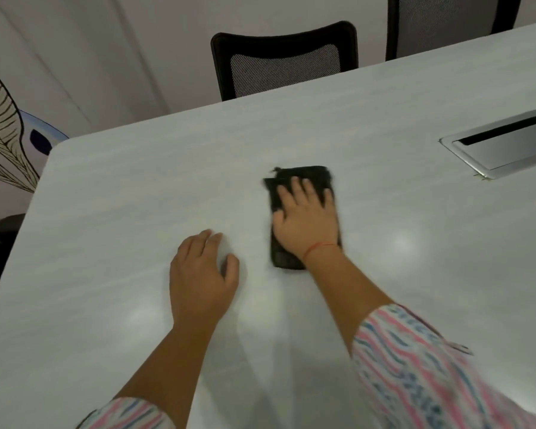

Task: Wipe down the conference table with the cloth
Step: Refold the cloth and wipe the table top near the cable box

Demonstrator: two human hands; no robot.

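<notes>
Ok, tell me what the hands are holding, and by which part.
Nothing is gripped. The right hand presses flat on the middle of the black cloth; the left hand rests empty on the table.

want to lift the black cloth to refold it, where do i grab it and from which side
The cloth lies flat as a folded strip under the right hand. Probably pinch its near corner, bare beside the wrist, coming from the left, where the left hand rests free on the table.
</notes>
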